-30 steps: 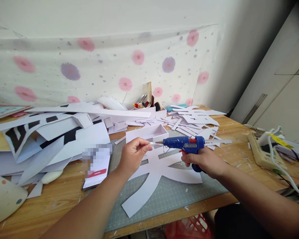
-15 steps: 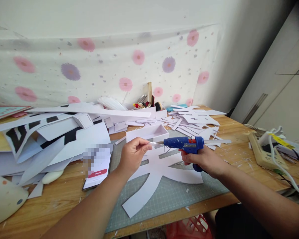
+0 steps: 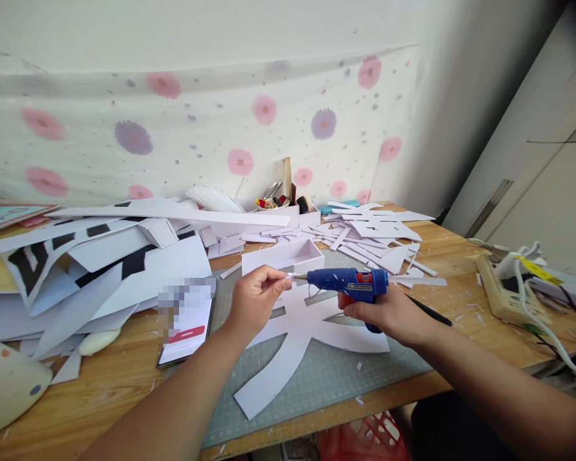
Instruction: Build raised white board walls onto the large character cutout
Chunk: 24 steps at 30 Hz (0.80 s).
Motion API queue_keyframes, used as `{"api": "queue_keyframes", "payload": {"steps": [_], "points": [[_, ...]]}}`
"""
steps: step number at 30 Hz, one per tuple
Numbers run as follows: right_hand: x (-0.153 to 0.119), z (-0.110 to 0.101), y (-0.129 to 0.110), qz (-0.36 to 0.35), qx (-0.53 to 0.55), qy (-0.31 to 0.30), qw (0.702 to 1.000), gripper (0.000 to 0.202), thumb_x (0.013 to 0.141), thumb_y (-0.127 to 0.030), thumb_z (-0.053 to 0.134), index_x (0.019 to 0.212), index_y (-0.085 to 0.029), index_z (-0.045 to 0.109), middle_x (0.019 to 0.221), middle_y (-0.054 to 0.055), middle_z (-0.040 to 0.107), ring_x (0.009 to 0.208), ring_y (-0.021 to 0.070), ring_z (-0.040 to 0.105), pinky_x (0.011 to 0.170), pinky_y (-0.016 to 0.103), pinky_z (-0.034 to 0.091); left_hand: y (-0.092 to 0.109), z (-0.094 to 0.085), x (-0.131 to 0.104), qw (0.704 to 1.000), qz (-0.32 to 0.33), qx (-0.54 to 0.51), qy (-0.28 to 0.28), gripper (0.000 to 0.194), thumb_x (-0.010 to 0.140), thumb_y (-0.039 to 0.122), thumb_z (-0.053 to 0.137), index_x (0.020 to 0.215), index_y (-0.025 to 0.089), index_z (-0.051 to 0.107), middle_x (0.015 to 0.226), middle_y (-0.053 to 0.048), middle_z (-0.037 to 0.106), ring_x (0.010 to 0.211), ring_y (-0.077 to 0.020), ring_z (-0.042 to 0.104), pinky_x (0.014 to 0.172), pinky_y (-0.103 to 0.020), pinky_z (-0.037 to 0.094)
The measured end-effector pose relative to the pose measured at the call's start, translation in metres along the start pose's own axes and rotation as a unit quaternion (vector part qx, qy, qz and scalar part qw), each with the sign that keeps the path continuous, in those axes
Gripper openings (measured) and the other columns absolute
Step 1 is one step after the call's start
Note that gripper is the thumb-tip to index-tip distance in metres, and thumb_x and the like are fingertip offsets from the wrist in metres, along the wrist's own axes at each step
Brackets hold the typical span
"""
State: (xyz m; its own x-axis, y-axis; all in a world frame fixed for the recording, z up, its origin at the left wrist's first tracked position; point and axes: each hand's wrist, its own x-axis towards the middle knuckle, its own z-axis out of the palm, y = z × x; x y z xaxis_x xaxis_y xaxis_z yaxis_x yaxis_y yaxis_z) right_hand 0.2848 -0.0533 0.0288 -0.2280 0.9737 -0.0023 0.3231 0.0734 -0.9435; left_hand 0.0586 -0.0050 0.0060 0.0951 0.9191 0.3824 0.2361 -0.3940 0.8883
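Observation:
In my right hand (image 3: 381, 310) is a blue hot glue gun (image 3: 348, 282), its glue stick (image 3: 420, 280) poking out of the back. The nozzle points left and meets the fingertips of my left hand (image 3: 259, 294). Thumb and forefinger there pinch a small white piece (image 3: 288, 276), mostly hidden. Below both hands a white cut-out shape (image 3: 297, 326) with curved arms lies flat on the green cutting mat (image 3: 336, 384). Just behind it stands a white open box form (image 3: 283, 256).
Scrap strips (image 3: 365, 237) are heaped at the back right. Large white sheets (image 3: 100, 275) and a phone (image 3: 189, 326) lie on the left. At right sits a power strip (image 3: 506, 291) with cords. A red basket (image 3: 360, 442) shows below the table edge.
My right hand has brought the glue gun slightly left, so its nozzle is now closer to my left fingertips. My left hand stays in nearly the same place.

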Motion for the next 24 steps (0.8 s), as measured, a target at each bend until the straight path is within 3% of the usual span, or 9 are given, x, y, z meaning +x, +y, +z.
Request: {"api": "queue_keyframes", "payload": {"steps": [24], "points": [[0.0026, -0.0067, 0.003, 0.031, 0.015, 0.049, 0.998, 0.007, 0.06, -0.022, 0.061, 0.059, -0.02, 0.054, 0.056, -0.003, 0.051, 0.057, 0.0134, 0.045, 0.055, 0.028, 0.037, 0.002, -0.0008, 0.0008, 0.998, 0.046, 0.009, 0.031, 0.005, 0.07, 0.021, 0.072, 0.072, 0.019, 0.069, 0.068, 0.001, 0.069, 0.066, -0.013, 0.062, 0.063, -0.024, 0.049]]}}
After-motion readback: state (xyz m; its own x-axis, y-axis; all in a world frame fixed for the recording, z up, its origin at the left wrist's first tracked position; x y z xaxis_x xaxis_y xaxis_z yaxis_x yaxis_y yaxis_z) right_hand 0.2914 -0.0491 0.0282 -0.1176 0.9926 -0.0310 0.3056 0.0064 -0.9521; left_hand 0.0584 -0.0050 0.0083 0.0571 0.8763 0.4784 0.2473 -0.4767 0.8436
